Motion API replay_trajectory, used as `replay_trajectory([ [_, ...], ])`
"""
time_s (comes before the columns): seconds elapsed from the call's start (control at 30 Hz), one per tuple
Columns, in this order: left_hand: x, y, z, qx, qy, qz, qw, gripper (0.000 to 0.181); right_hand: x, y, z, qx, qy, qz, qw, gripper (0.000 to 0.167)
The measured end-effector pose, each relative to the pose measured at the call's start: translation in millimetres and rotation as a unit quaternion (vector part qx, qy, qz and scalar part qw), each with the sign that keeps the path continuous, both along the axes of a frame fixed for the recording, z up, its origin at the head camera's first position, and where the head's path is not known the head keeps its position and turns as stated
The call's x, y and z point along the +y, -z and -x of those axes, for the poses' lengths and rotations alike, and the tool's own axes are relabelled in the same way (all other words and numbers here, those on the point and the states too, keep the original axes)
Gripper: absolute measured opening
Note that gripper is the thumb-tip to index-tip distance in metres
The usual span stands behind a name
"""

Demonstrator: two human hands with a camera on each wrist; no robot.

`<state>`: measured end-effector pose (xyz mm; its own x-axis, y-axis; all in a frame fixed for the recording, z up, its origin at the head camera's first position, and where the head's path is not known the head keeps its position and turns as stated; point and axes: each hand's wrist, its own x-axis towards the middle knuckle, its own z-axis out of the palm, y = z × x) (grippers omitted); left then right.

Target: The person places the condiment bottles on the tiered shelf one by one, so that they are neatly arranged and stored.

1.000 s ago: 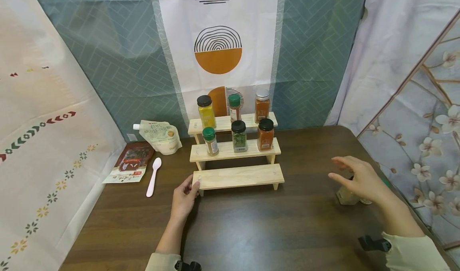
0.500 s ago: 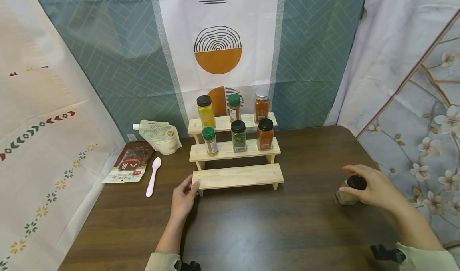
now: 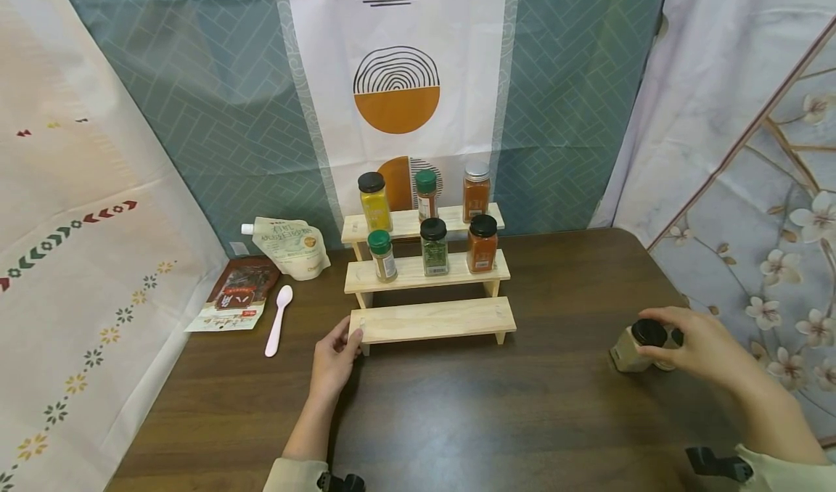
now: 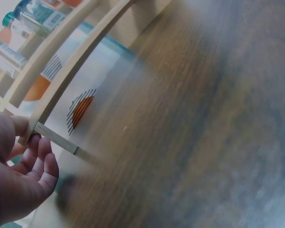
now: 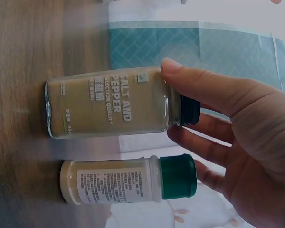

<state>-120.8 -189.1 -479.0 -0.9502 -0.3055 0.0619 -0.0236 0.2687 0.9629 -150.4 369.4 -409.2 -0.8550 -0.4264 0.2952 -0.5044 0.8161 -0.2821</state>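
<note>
My left hand point(image 3: 334, 358) pinches the left end of the lowest step of a wooden tiered rack point(image 3: 431, 321). In the left wrist view its thumb lies on the board point(image 4: 69, 71) with the fingers curled beneath. At the right, my right hand point(image 3: 702, 343) grips a black-capped salt and pepper jar point(image 3: 628, 354) near its neck, thumb on one side and fingers on the other. That jar point(image 5: 104, 104) is upright on the table. Close beside it stands a smaller green-capped spice jar point(image 5: 114, 183), mostly covered by the hand in the head view.
Several spice jars stand on the rack's upper two steps, among them a green herb jar point(image 3: 434, 249) and a yellow jar point(image 3: 375, 205). To the left lie a spouted pouch point(image 3: 294, 249), a dark red packet point(image 3: 238, 296) and a pink spoon point(image 3: 279, 321). Curtains border the table.
My right hand has moved right and down onto the black-capped jar and now grips it. The left hand stays on the rack, and the rack has not visibly moved.
</note>
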Motion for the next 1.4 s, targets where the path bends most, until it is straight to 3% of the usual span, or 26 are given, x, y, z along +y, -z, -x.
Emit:
replay_trajectory([
  [0.13, -5.9, 20.2, 8.3, 0.0, -0.005, -0.002, 1.0, 0.045, -1, -0.6, 0.3, -0.009, -0.002, 0.001, 1.0, 0.062],
  [0.27, -5.7, 21.2, 7.6, 0.001, -0.007, -0.005, 1.0, 0.046, -2, 0.7, 1.0, -0.011, 0.005, 0.006, 0.9999, 0.06],
  [0.57, -2.6, 11.1, 5.0, -0.017, -0.005, -0.005, 0.9998, 0.045, -13, 7.1, 7.1, 0.069, -0.013, 0.019, 0.9974, 0.056],
  [0.7, -1.8, 7.2, 3.8, -0.016, -0.003, -0.009, 0.9998, 0.045, -21, 9.2, 10.0, 0.077, -0.015, 0.029, 0.9965, 0.055],
  [1.03, -6.9, 22.6, 8.8, 0.004, -0.006, 0.001, 1.0, 0.045, -47, 8.7, 20.3, 0.067, -0.046, 0.054, 0.9952, 0.05],
  [1.4, -7.6, 23.2, 8.9, 0.004, -0.005, -0.002, 1.0, 0.046, -80, -2.4, 30.5, 0.086, -0.047, 0.063, 0.9932, 0.045],
])
